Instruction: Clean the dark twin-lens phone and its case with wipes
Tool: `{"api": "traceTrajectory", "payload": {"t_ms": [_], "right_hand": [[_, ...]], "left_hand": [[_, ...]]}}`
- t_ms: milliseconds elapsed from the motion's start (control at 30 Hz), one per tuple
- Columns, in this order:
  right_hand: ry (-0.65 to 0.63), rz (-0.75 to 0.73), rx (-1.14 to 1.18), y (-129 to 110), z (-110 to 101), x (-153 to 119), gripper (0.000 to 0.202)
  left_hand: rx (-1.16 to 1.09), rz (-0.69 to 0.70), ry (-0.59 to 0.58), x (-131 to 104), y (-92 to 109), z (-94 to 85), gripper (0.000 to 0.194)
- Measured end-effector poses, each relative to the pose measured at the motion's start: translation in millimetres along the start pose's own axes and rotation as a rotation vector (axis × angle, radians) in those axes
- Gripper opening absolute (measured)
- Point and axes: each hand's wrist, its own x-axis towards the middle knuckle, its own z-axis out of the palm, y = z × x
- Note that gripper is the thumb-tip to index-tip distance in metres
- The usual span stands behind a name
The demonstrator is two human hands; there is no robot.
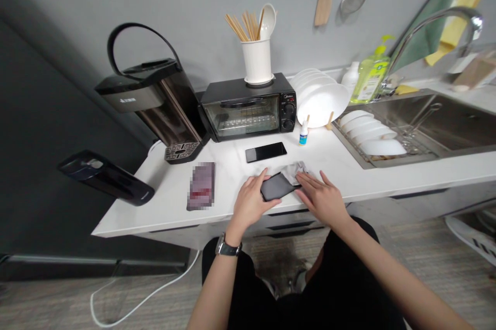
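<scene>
A dark grey flat phone case is at the counter's front edge. My left hand holds it by its left end, with thumb and fingers on opposite edges. Against the right part of the case, my right hand presses a crumpled pale grey cloth under its fingers; the fingertips are partly hidden. Just behind lies a black phone, screen up. A small white bottle with a blue label stands upright beyond the cloth. Left of my hands is a flat purplish thing, blurred out.
At the back stand a water dispenser and a toaster oven carrying a white utensil holder. White plates stand in a rack beside the sink. A dark bottle-shaped thing is at the left edge.
</scene>
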Motion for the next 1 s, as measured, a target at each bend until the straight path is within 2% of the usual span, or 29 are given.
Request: {"api": "traceTrajectory", "payload": {"t_ms": [167,433,500,633,733,833,1000], "right_hand": [[0.028,0.05,-0.057,-2,7,10,0.051],[-0.008,0.154,-0.096,-51,29,48,0.064],[-0.024,0.12,-0.061,-66,30,50,0.062],[-0.078,-0.066,0.109,-88,25,45,0.051],[-0.102,-0.137,0.24,-85,18,36,0.043],[-0.118,-0.139,0.331,-68,11,26,0.035],[-0.087,-0.111,0.252,-37,3,9,0.035]], "left_hand": [[-0.04,0.01,-0.004,2,0,-0.9,0.103],[-0.102,-0.019,-0.016,2,0,-4.4,0.094],[-0.102,-0.042,-0.007,1,-3,-4.1,0.09],[-0.068,-0.058,-0.045,-1,-9,-4.0,0.088],[-0.021,-0.002,-0.052,-3,-9,-3.6,0.087],[0.022,0.003,-0.038,-4,-7,-2.3,0.09],[0.003,-0.006,-0.012,-3,-2,-1.9,0.096]]}}
